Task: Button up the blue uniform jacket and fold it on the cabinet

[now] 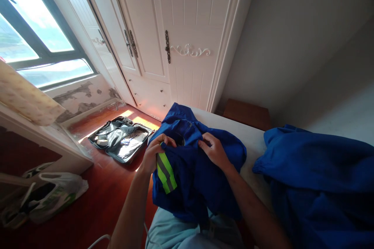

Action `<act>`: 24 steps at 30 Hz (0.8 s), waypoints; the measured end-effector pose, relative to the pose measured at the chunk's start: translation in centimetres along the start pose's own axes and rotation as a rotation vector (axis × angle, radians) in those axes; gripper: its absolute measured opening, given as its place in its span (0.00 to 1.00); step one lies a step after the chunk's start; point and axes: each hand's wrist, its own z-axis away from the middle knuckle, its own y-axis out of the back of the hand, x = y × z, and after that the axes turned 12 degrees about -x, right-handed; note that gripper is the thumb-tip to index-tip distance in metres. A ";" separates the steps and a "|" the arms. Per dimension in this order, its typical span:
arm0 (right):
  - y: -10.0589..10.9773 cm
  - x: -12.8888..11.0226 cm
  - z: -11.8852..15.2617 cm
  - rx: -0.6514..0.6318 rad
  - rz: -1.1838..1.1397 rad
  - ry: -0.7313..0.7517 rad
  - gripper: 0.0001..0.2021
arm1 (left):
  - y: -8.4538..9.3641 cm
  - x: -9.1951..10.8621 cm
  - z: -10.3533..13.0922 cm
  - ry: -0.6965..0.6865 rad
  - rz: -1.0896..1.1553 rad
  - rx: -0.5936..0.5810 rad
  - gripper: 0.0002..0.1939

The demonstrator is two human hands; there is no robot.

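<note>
Blue fabric of the bunched garment (201, 179), in front of the wardrobe (193, 15), is pinched in the nearly closed fingers of the left hand (154, 153) and right hand (215, 151), and its loose folds could be twisted if one edge were pulled harder than the other.
</note>
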 end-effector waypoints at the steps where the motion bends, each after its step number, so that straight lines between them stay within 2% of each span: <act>1: 0.3 -0.2 -0.3 -0.009 -0.096 -0.024 0.12 | 0.1 0.3 0.3 0.034 -0.102 -0.038 0.06; 4: 0.8 -1.3 -1.4 -0.082 -0.310 -0.076 0.12 | -0.9 0.8 0.5 0.109 -0.527 -0.083 0.12; 7: 0.8 -2.8 -2.7 -0.139 -0.322 -0.037 0.12 | -2.8 0.1 -0.4 0.053 -0.880 0.004 0.18; 9: 0.8 -3.6 -3.4 -0.145 -0.284 0.005 0.12 | -3.6 -0.7 -1.3 -0.011 -0.984 0.077 0.16; 11: 0.8 -4.0 -3.5 -0.109 -0.225 0.017 0.12 | -3.9 -1.5 -2.0 -0.060 -0.971 0.111 0.19; 13: 0.8 -4.2 -2.7 -0.018 -0.134 0.012 0.13 | -3.9 -2.1 -2.4 -0.113 -0.895 0.133 0.22; 14: 0.6 -4.3 -2.0 0.021 -0.073 0.017 0.16 | -3.9 -2.2 -2.5 -0.132 -0.847 0.147 0.23; 16: 0.1 -4.4 -0.2 0.034 0.075 0.047 0.30 | -4.0 -2.3 -2.6 -0.126 -0.733 0.159 0.24; 18: -0.4 -4.3 1.6 -0.058 0.222 0.069 0.47 | -4.1 -2.2 -2.7 -0.085 -0.619 0.137 0.25; 20: 0.0 -4.0 2.7 -0.183 0.309 0.057 0.53 | -4.0 -1.9 -2.8 -0.061 -0.544 0.114 0.26; 22: 1.7 -3.6 2.7 -0.340 0.312 0.058 0.46 | -3.7 -1.4 -2.7 -0.063 -0.516 0.095 0.25; 24: 4.8 -3.2 1.4 -0.507 0.254 0.085 0.34 | -3.1 -1.0 -2.4 -0.054 -0.506 0.074 0.24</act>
